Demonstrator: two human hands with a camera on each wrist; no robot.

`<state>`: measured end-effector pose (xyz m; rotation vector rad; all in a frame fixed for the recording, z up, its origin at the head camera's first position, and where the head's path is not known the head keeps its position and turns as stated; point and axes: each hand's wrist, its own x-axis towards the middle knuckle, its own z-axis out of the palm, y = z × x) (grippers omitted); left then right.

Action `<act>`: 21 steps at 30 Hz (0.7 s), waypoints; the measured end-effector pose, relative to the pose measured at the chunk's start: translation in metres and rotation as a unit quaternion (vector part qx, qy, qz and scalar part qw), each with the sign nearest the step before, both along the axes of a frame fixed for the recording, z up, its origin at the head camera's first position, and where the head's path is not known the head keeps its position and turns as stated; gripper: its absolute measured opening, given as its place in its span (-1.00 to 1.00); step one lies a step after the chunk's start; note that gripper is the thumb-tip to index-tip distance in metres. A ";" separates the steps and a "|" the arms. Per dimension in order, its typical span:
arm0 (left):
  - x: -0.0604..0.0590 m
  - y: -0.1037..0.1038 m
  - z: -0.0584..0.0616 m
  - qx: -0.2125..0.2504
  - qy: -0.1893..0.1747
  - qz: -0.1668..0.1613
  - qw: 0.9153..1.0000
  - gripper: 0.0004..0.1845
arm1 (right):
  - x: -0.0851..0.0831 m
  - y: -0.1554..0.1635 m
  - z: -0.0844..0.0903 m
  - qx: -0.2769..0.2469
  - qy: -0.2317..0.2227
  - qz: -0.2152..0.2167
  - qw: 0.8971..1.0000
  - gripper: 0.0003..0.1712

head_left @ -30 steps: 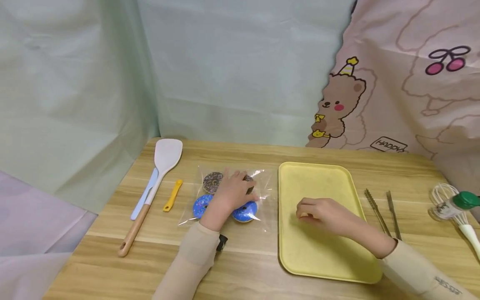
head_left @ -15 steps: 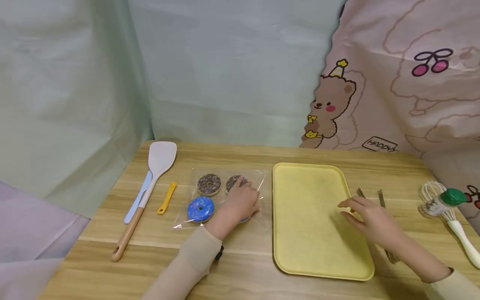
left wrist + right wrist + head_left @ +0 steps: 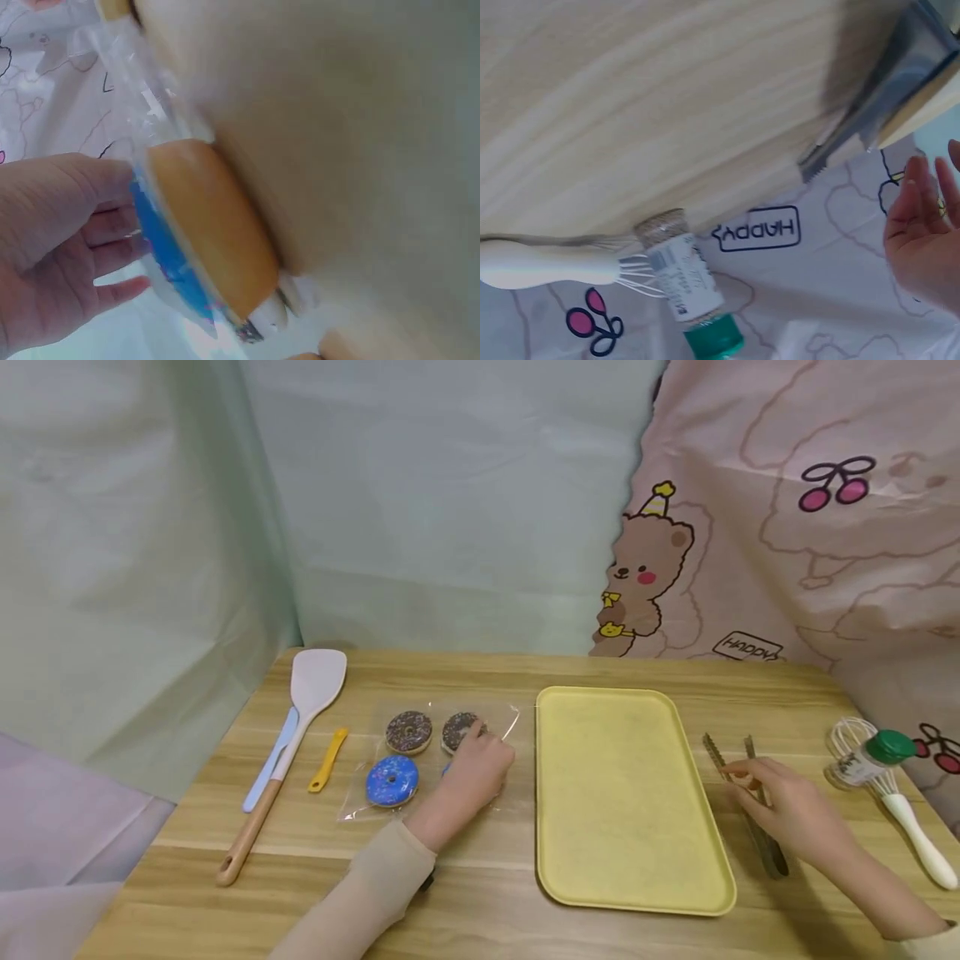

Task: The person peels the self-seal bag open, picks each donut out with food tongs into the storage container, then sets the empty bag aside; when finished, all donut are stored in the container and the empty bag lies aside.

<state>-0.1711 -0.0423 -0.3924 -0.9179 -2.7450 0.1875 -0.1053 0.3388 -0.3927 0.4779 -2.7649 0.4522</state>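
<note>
My left hand (image 3: 468, 781) rests over the right side of a clear plastic bag (image 3: 358, 808) holding several toy donuts. It covers most of one blue donut (image 3: 214, 225), and in the left wrist view the thumb lies at its edge with the other fingers loosely spread. Left of it in the head view are another blue donut (image 3: 392, 781) and a chocolate donut (image 3: 408, 732); a second chocolate donut (image 3: 454, 735) shows just beyond the fingertips. My right hand (image 3: 787, 802) hovers over metal tongs (image 3: 772, 856), fingers loosely bent and holding nothing.
A yellow tray (image 3: 622, 793) lies between the hands. On the left are a white spatula (image 3: 318, 681), a light blue knife-like utensil (image 3: 262, 781) and a small yellow tool (image 3: 327, 762). At right, a green-capped shaker (image 3: 855, 767) lies across a whisk (image 3: 918, 839).
My right hand has moved from over the yellow tray rightward to the tongs. My left hand has shifted toward the bag's right side, uncovering the left donuts. The head view has turned slightly right.
</note>
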 end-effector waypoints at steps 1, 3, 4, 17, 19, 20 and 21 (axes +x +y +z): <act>0.001 -0.002 0.000 0.014 0.002 -0.002 1.000 -0.89 | 0.000 0.002 -0.001 -0.003 -0.011 -0.012 1.000 -0.66; 0.003 -0.005 0.001 0.044 0.009 -0.003 0.999 -0.91 | 0.000 0.005 -0.003 -0.009 -0.033 -0.039 0.999 -0.57; 0.005 -0.007 0.003 0.064 0.010 -0.003 0.998 -0.92 | 0.000 0.006 -0.004 -0.014 -0.047 -0.053 0.997 -0.50; 0.008 -0.016 0.009 0.207 -0.008 -0.003 0.978 -0.87 | 0.003 0.021 -0.013 0.020 -0.258 -0.171 0.951 -0.09; 0.009 -0.017 0.009 0.220 -0.006 0.000 0.976 -0.88 | 0.002 0.022 -0.013 0.020 -0.274 -0.172 0.946 -0.09; 0.009 -0.017 0.008 0.228 -0.006 0.001 0.974 -0.89 | 0.001 0.021 -0.014 0.021 -0.279 -0.174 0.944 -0.09; 0.009 -0.018 0.008 0.236 -0.005 0.002 0.972 -0.90 | 0.000 0.021 -0.014 0.022 -0.284 -0.175 0.942 -0.09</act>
